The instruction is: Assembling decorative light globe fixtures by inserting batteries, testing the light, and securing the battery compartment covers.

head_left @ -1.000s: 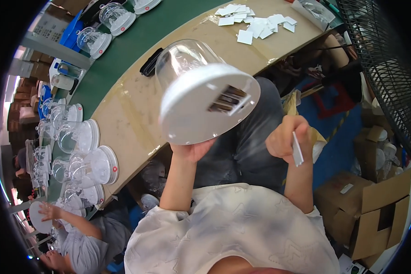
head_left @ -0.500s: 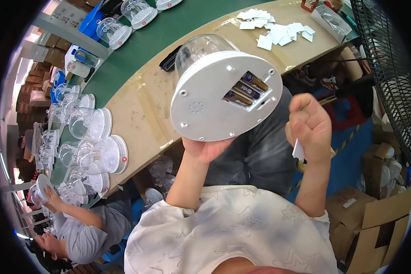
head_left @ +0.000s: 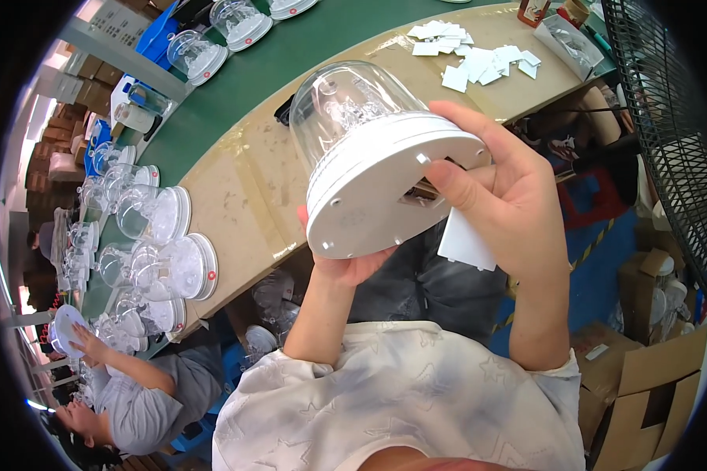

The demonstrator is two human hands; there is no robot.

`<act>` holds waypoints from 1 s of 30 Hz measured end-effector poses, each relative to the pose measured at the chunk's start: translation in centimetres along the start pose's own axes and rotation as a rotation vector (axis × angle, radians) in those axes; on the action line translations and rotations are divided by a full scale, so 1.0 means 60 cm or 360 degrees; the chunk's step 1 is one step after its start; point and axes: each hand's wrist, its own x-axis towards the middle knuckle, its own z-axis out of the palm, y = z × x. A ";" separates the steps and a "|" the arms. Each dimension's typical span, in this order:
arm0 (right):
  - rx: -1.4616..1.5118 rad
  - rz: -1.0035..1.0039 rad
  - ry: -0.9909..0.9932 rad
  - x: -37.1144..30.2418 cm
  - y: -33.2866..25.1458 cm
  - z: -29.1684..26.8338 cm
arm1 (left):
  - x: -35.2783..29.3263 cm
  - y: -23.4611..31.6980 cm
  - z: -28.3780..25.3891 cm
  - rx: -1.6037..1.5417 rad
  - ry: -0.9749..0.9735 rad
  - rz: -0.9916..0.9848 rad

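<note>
- Clear-domed unit (head_left: pixel 369 208) has tipped since the earlier frame, hanging above the lap (head_left: pixel 456 294).
- Left hand (head_left: pixel 352 267) cups its rim; right hand (head_left: pixel 511 196), newly arrived, clasps the opposite edge, thumb by the battery bay (head_left: pixel 423 193).
- White plate (head_left: pixel 465 242) dangles below that palm, seemingly pinched by hidden fingers; slackening them could drop it.

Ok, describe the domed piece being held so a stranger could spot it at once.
Find the tan tabletop, then the left hand and right hand before it. They hold a tilted domed piece, clear over a round white base. Unlike the other domes along the left, it is held up, showing an opening in its underside.
</note>
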 end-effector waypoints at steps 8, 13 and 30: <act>0.0164 0.0057 -0.0011 0.015 0.019 -0.002 | -0.008 0.002 -0.026 -0.0043 0.0114 -0.0006; 0.0164 0.0040 -0.0010 0.014 0.027 -0.002 | -0.012 -0.005 -0.029 0.0072 -0.0042 0.0032; 0.0200 0.0154 0.0048 0.023 0.050 -0.013 | -0.012 -0.003 -0.061 0.0036 -0.0035 0.0009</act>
